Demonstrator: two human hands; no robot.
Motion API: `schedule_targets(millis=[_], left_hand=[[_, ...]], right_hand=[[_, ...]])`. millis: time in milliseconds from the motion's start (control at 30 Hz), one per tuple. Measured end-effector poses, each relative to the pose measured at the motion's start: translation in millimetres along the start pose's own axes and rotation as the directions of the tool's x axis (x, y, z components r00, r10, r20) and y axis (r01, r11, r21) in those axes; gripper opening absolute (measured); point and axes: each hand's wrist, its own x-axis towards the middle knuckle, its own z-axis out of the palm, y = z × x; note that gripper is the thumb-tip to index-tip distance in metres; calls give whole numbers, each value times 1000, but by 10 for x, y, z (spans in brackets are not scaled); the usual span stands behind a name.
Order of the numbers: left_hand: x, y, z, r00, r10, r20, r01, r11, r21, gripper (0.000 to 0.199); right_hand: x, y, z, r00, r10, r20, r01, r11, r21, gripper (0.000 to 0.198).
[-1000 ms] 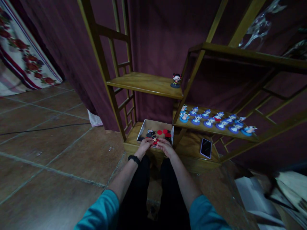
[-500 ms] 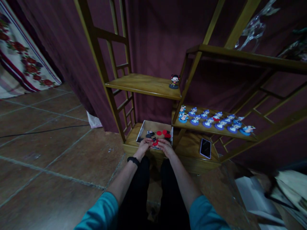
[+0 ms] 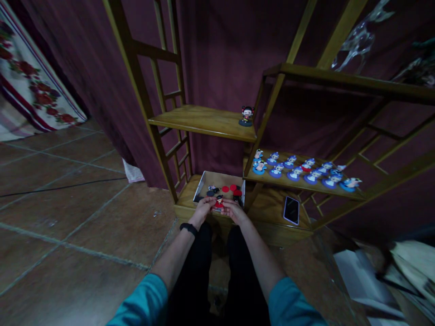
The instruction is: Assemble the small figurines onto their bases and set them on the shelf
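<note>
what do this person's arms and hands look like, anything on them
Teal sleeves stop well short of both wrists. The left hand and right hand are gloveless; a dark band circles the left wrist, with none on the right.

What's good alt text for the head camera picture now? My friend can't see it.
A person's left hand and right hand hold a small red figurine by an open box of loose pieces. To the right, mostly blue-and-white figurines stand in two rows on a wooden shelf; a phone lies below.
</note>
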Motion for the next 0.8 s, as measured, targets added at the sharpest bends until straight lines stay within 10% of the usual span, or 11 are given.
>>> schedule_targets(millis=[800], left_hand=[[-65, 63, 80, 985, 28, 171, -29, 1000, 6, 43]], right_hand=[[-58, -54, 47, 998, -53, -41, 56, 996, 71, 21]])
